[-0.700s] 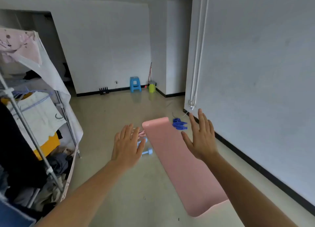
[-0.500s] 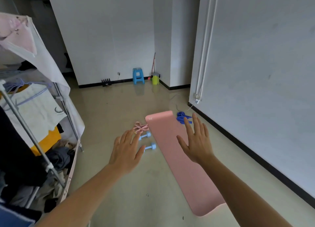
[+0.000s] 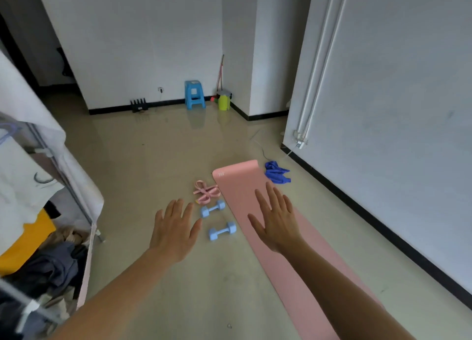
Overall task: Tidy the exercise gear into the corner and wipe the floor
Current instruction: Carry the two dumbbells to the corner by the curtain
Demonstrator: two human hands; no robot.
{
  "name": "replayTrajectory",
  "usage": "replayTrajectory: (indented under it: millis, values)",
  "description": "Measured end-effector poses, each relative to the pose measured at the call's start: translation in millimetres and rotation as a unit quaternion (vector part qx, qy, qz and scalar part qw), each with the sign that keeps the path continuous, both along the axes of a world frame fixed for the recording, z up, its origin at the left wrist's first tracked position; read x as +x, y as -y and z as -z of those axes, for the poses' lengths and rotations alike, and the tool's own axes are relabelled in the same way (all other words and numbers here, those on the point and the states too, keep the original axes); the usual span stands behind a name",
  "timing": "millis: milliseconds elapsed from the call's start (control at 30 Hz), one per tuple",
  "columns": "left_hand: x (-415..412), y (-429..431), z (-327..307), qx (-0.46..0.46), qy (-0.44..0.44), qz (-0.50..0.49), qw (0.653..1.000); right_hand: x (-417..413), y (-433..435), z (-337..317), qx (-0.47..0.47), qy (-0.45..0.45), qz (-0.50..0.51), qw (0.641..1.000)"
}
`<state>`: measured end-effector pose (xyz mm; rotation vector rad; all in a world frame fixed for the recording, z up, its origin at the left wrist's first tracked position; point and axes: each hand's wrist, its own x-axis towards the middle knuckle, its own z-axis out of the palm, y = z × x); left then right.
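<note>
Stool and bucket fill the corner — dumbbells beside mat.

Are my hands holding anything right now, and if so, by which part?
Nothing is held. The left hand and right hand are both open with fingers spread, raised above the floor and the pink mat.

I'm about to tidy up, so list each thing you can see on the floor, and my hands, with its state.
Yoga mat: unrolled, flat on the floor.
Two blue dumbbells: lying on their sides, left of the mat.
Pink resistance band: loose, looped, beside the mat.
Blue cloth: crumpled by the mat's far corner.
Left hand: open, empty.
Right hand: open, empty.
</note>
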<state>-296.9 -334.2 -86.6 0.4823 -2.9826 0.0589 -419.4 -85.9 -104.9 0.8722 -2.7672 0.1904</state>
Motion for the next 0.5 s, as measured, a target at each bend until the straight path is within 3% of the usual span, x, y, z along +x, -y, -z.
replayTrajectory:
  millis: [233, 300, 500]
  values:
    - [-129.0, 74.7, 25.9, 0.006, 0.028, 0.031, 0.999, -107.6, 65.9, 41.8, 0.025, 0.059, 0.021, 0.998]
    - [-175.2, 94.3, 38.2, 0.0, 0.068, 0.045, 0.997, -153.1, 85.2, 59.1, 0.031, 0.074, 0.031, 0.996]
    - [-342.1, 159.3, 52.5, 0.004, 0.081, 0.056, 0.995, -307.5, 155.2, 96.4, 0.016, 0.134, 0.076, 0.988]
